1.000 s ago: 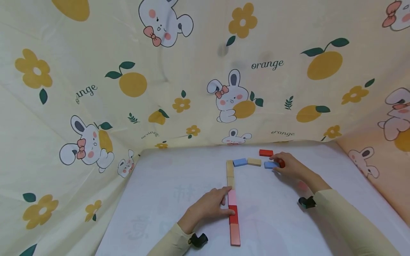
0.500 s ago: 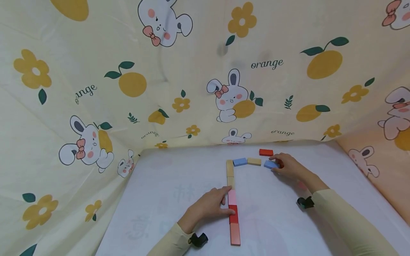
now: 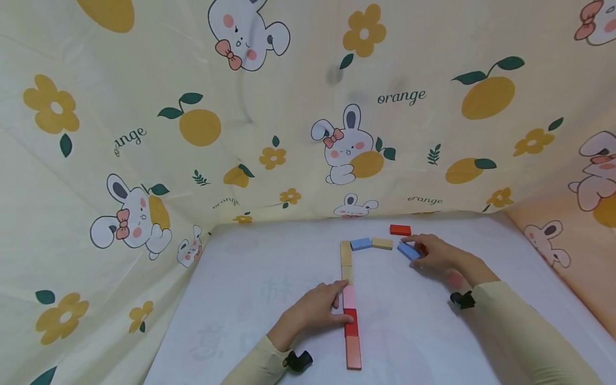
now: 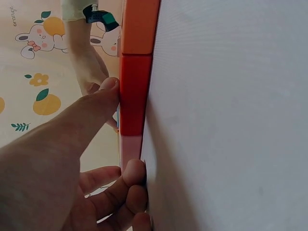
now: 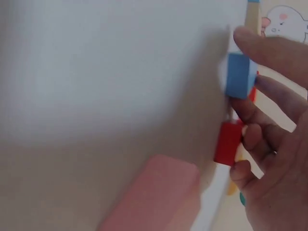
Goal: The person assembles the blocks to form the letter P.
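Observation:
My right hand pinches a blue block between thumb and fingers, slanted to the right of the short upper run. In the right wrist view, a red block sits beside its curled lower fingers. My left hand rests along a straight column of blocks. Its thumb touches a red block, and its index fingertip is at the join between a tan block and a pink block. A salmon block forms the column's near end; another tan block tops it.
From the column's top a blue block and a tan block run rightward. Behind them lies a separate red block. A blurred pink block-like shape shows near the right wrist camera. A patterned cloth hangs behind the white table.
The blue block under my right hand has turned from nearly level to slanting, its right end swung toward me. My left hand has stayed in place on the column.

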Available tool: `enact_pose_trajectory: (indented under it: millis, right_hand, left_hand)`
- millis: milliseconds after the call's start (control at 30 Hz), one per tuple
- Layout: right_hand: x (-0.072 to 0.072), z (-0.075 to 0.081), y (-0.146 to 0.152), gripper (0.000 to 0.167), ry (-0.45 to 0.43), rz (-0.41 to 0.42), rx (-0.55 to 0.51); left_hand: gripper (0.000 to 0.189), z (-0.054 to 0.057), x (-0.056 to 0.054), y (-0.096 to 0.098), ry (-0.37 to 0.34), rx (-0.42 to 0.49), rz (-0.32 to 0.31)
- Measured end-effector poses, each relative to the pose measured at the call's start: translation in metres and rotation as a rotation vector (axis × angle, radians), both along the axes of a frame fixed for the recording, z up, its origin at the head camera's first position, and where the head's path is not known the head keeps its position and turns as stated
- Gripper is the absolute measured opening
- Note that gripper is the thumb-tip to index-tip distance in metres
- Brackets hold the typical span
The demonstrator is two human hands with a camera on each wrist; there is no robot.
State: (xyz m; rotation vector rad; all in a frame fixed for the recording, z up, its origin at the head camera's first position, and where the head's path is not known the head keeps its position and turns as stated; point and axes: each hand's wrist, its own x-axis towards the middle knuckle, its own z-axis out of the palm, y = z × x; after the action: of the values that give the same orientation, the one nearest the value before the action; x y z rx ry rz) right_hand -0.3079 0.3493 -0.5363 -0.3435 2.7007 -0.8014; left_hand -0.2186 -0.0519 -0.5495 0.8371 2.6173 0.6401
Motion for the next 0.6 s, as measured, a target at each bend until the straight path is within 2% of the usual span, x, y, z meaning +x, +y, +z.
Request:
enact_pose_trajectory:
  millis: [133, 233, 433, 600]
  right_hand:
    - [0.0019, 0.0047, 0.002, 0.078, -0.071, -0.009, -0.01]
    - [0.0022, 0.0052, 0.0039, 0.076, -0.084, 0.0, -0.005]
    - [0.0029, 0.0036, 0.0044, 0.071, -0.057, 0.012, -0.012]
    - [0.005, 0.004, 0.0024, 0.066, 0.005, 0.035, -0.029]
  left_hand:
    - [0.093, 0.0006, 0.0002, 0.0001, -0.002, -0.004, 0.0]
    - [0.093, 0.0012, 0.0005, 0.0003, -0.004, -0.003, 0.001]
    - [0.093, 0.0016, 0.0012, 0.0005, -0.009, -0.001, 0.004]
    - [0.092, 0.0014, 0.0007, 0.0005, -0.006, 0.0, 0.001]
